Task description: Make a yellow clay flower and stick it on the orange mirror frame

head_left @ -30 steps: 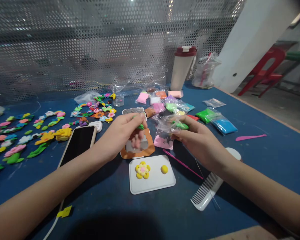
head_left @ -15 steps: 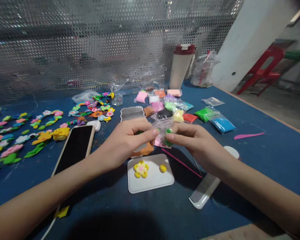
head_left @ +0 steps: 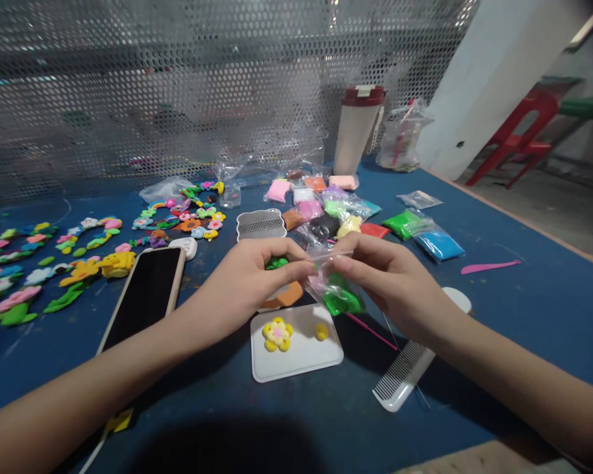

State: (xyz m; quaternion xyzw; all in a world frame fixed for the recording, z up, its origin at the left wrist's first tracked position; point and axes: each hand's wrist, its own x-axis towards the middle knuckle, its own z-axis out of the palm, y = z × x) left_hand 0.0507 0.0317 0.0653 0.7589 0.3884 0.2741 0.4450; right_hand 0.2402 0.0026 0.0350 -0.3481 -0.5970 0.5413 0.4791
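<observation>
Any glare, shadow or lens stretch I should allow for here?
In the head view, a dark shadow pools on the blue table, bottom centre; head view, light glints off the held clear bag; head view, the tumbler leans, probably wide-angle stretch.

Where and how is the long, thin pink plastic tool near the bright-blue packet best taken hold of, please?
Probably by the slim right portion of the long, thin pink plastic tool, pinched from above across its narrow width: it lies flat and uncovered on the blue table, broader towards its left end.
</observation>
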